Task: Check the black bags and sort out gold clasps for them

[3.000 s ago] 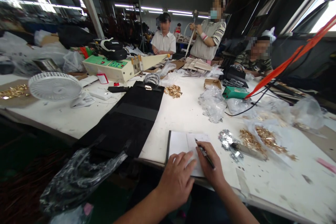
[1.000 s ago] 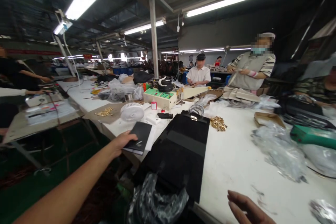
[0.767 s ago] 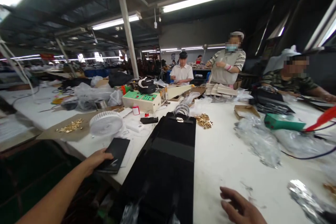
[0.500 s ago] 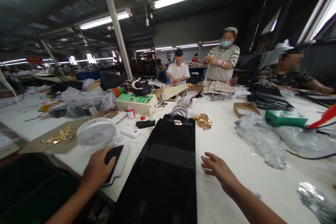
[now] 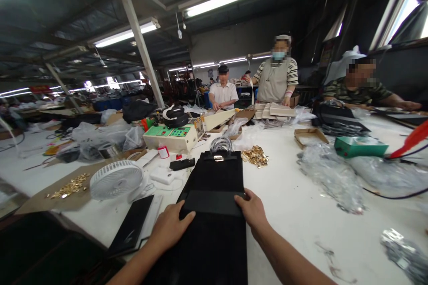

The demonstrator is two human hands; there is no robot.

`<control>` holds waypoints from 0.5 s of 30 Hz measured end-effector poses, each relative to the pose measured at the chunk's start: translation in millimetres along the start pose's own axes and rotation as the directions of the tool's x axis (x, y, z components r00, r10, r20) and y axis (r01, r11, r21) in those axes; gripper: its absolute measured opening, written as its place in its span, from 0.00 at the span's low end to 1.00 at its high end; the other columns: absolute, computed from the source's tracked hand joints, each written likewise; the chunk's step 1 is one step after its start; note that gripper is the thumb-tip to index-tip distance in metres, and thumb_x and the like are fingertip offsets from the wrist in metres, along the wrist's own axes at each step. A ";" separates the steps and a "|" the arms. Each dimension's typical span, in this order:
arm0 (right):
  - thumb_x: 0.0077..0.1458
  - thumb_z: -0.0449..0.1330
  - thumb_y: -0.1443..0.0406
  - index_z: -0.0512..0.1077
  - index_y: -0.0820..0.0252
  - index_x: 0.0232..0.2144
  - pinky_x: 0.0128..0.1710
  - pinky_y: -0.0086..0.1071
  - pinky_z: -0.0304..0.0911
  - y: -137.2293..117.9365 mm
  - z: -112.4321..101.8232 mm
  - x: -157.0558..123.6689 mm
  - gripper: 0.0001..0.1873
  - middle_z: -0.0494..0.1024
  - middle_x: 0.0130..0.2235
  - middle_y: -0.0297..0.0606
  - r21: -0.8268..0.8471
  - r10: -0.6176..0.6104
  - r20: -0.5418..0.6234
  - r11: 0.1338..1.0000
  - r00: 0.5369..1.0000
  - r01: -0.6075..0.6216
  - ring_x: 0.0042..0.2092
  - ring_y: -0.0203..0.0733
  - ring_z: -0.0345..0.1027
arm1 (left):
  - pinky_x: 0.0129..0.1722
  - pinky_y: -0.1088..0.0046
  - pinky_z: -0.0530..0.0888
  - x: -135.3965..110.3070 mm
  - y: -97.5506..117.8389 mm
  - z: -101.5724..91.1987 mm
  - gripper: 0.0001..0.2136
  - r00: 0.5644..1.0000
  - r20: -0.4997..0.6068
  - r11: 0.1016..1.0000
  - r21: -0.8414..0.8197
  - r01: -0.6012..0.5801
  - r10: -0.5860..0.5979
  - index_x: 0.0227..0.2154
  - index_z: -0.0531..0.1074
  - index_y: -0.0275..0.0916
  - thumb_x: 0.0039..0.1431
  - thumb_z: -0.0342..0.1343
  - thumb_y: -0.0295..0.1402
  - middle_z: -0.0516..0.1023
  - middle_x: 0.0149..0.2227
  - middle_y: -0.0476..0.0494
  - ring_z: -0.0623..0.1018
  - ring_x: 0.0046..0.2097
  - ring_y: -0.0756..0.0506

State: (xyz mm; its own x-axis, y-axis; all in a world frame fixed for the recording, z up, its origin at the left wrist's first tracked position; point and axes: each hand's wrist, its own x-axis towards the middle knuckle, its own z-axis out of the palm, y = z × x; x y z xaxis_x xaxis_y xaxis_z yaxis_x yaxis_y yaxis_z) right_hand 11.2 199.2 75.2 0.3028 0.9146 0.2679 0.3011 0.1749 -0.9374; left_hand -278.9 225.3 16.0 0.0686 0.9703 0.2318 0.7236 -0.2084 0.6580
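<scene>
A long black bag panel [image 5: 214, 236] lies flat in front of me on the white table. It has a gold-toned metal fitting [image 5: 219, 158] at the far end and a plastic-wrapped ring handle [image 5: 221, 144] beyond that. My left hand [image 5: 172, 225] grips its left edge, thumb on top. At the right edge my right hand [image 5: 252, 207] holds it too, thumb on the face and fingers mostly hidden. A smooth greyish band crosses the panel between my hands. Left of my left hand, a smaller black piece [image 5: 132, 222] rests on a white pad.
A white fan [image 5: 117, 180] stands left, near a heap of gold fittings [image 5: 70, 186]. More gold pieces [image 5: 256, 156] lie right of the handle. A green-faced machine [image 5: 172, 136] sits behind. Plastic bags [image 5: 329, 173] cover the right side. Several people work across the table.
My left hand has left the smaller black piece and moved right onto the panel. My right hand has closed on the panel's right edge. The standing co-worker has lifted a strip.
</scene>
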 end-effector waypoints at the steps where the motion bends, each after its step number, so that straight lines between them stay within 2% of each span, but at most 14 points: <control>1: 0.50 0.63 0.54 0.76 0.64 0.52 0.47 0.40 0.65 -1.9 0.6 0.4 0.29 0.79 0.42 0.43 -0.129 -0.070 -0.022 0.989 0.997 0.067 0.45 0.51 0.72 | 0.69 0.53 0.59 1.1 2.7 -1.2 0.44 1.000 0.001 0.999 -0.046 0.002 -0.002 0.66 0.65 0.24 0.57 0.52 0.57 0.66 0.65 0.24 0.66 0.67 0.29; 3: 0.51 0.63 0.55 0.78 0.62 0.52 0.49 0.41 0.63 -6.5 3.7 0.8 0.28 0.78 0.42 0.43 -0.254 -0.151 -0.064 0.958 0.987 0.130 0.45 0.52 0.71 | 0.71 0.58 0.58 4.3 9.0 -6.2 0.45 0.998 0.029 0.967 -0.248 0.055 -0.050 0.67 0.62 0.23 0.55 0.56 0.54 0.63 0.67 0.25 0.64 0.69 0.32; 4: 0.51 0.63 0.56 0.78 0.62 0.52 0.49 0.41 0.63 -9.4 6.2 0.7 0.28 0.77 0.41 0.43 -0.237 -0.156 -0.081 0.962 0.984 0.133 0.45 0.51 0.71 | 0.71 0.60 0.59 6.0 12.6 -10.4 0.45 0.994 0.053 0.920 -0.377 0.107 -0.094 0.67 0.60 0.24 0.54 0.59 0.53 0.63 0.68 0.26 0.65 0.69 0.34; 5: 0.51 0.64 0.56 0.77 0.62 0.53 0.48 0.40 0.64 -12.8 9.1 0.3 0.27 0.77 0.41 0.42 -0.170 -0.135 -0.097 0.978 0.986 0.117 0.44 0.50 0.71 | 0.70 0.61 0.62 7.6 16.7 -15.9 0.45 0.986 0.083 0.850 -0.500 0.167 -0.145 0.68 0.59 0.26 0.53 0.62 0.51 0.65 0.67 0.27 0.68 0.67 0.35; 7: 0.52 0.66 0.59 0.75 0.64 0.54 0.44 0.37 0.67 -20.9 14.5 -0.8 0.28 0.78 0.41 0.41 0.128 -0.026 -0.083 0.991 0.996 0.037 0.42 0.47 0.72 | 0.64 0.59 0.70 9.6 26.8 -30.3 0.44 0.960 0.141 0.672 -0.689 0.270 -0.242 0.67 0.60 0.33 0.51 0.67 0.49 0.72 0.62 0.30 0.76 0.61 0.35; 8: 0.52 0.66 0.61 0.73 0.65 0.55 0.43 0.35 0.68 -25.6 16.1 -1.5 0.29 0.79 0.41 0.42 0.311 0.051 -0.044 0.950 0.998 -0.035 0.41 0.46 0.73 | 0.60 0.59 0.74 9.7 33.4 -38.8 0.43 0.951 0.178 0.582 -0.758 0.296 -0.251 0.66 0.61 0.37 0.50 0.69 0.48 0.75 0.59 0.32 0.79 0.57 0.36; 10: 0.56 0.65 0.63 0.71 0.69 0.55 0.42 0.35 0.71 -35.9 14.9 -2.9 0.27 0.80 0.41 0.45 0.578 0.228 0.139 0.771 0.964 -0.266 0.39 0.45 0.75 | 0.53 0.60 0.79 7.7 49.8 -56.7 0.40 0.948 0.262 0.415 -0.853 0.316 -0.183 0.63 0.64 0.41 0.48 0.72 0.43 0.79 0.54 0.35 0.82 0.51 0.36; 12: 0.61 0.63 0.61 0.71 0.72 0.54 0.43 0.36 0.73 -47.2 7.1 -3.7 0.23 0.80 0.40 0.49 0.621 0.356 0.354 0.601 0.865 -0.502 0.39 0.45 0.77 | 0.47 0.59 0.81 3.7 70.1 -73.3 0.37 0.938 0.343 0.312 -0.887 0.342 -0.054 0.59 0.68 0.40 0.45 0.74 0.37 0.81 0.50 0.35 0.83 0.45 0.35; 13: 0.63 0.61 0.60 0.72 0.72 0.53 0.43 0.36 0.73 -53.0 1.2 -3.4 0.22 0.80 0.40 0.49 0.596 0.390 0.423 0.560 0.818 -0.576 0.39 0.45 0.77 | 0.43 0.58 0.82 1.6 81.0 -80.3 0.36 0.924 0.382 0.289 -0.884 0.367 -0.007 0.57 0.71 0.38 0.43 0.75 0.36 0.82 0.47 0.35 0.84 0.42 0.34; 14: 0.65 0.60 0.59 0.72 0.71 0.53 0.44 0.37 0.74 -58.9 -5.6 -2.4 0.21 0.81 0.40 0.49 0.574 0.396 0.465 0.546 0.792 -0.610 0.39 0.45 0.78 | 0.40 0.56 0.82 -0.2 91.6 -86.0 0.34 0.909 0.416 0.274 -0.876 0.398 0.011 0.54 0.73 0.37 0.43 0.75 0.36 0.82 0.44 0.34 0.83 0.39 0.33; 15: 0.65 0.59 0.60 0.73 0.71 0.53 0.45 0.37 0.74 -64.5 -12.9 -0.5 0.21 0.81 0.40 0.48 0.559 0.376 0.480 0.565 0.792 -0.607 0.39 0.44 0.78 | 0.37 0.56 0.82 -1.6 101.8 -90.4 0.32 0.891 0.453 0.262 -0.861 0.436 0.006 0.52 0.74 0.35 0.42 0.74 0.37 0.83 0.40 0.34 0.83 0.36 0.33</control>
State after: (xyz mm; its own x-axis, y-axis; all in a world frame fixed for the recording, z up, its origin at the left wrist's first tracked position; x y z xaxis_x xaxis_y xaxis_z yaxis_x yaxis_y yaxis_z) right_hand 3.3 182.8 138.4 -0.0807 0.9656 -0.2473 -0.5194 -0.2525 -0.8164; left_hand -267.4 191.5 147.5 0.3766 0.9193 -0.1145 -0.3717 0.2632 0.8902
